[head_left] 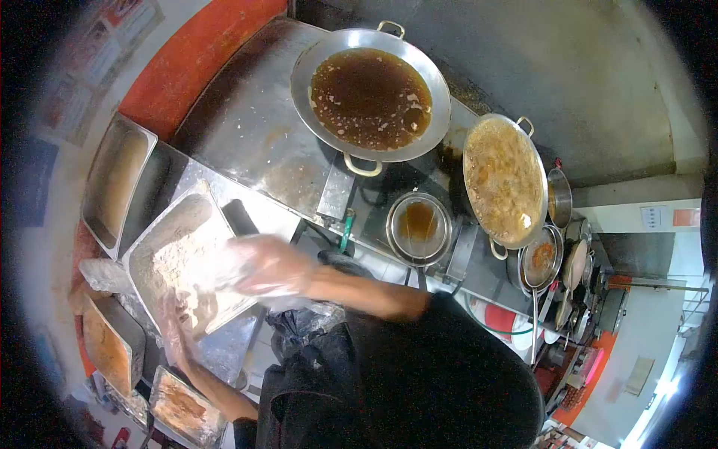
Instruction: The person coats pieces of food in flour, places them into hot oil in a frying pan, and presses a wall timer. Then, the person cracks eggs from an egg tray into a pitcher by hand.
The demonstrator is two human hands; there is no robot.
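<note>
A metal tray [138,280] holds white flour [179,258], with pale floured lumps in it. My right hand [271,266], in a clear plastic glove, hangs over the tray's right part. Motion smears it, so its fingers and anything in them cannot be made out. At the tray's lower edge, my left hand [176,329] reaches into the flour, dusted white. Its fingers look stretched out beside a floured lump [193,305]; what lies under them is hidden.
Two wide pans, one with dark oil [370,97] and one with bubbling oil [505,179], stand beyond the counter [254,112]. A strainer [419,228] sits nearer. Other metal trays [120,187], [112,344] flank the flour. More pans are at right.
</note>
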